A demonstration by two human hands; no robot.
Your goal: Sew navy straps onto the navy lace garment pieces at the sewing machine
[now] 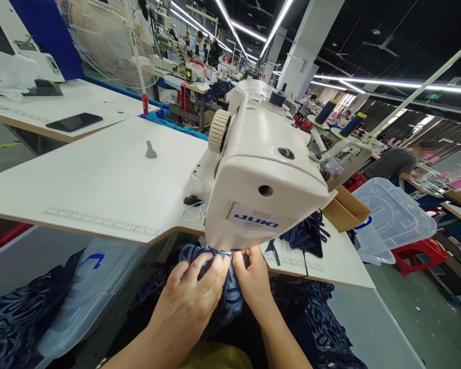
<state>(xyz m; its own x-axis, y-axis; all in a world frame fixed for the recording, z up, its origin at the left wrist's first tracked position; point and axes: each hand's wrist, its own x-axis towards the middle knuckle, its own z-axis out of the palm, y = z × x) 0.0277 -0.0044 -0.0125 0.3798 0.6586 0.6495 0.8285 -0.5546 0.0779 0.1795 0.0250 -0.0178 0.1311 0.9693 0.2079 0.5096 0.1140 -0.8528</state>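
A white Juki sewing machine (249, 169) stands on the table in front of me. At the low end of its head, both my hands hold a navy blue patterned lace fabric (232, 302). My left hand (200, 289) presses its bent fingers on the fabric just left of the needle area. Close by on the right, my right hand (253, 274) pinches the fabric's edge between thumb and fingers. The needle and presser foot are hidden behind the machine head and my fingers. Part of the fabric hangs down toward my lap.
Navy strips (305, 233) lie right of the machine, beside a cardboard box (343, 207). A metal piece (151, 149) rests on the white tabletop (100, 174). Clear plastic bins, one with a lid (394, 212), flank the table. A dark phone (75, 122) lies back left. A co-worker (392, 161) sits at right.
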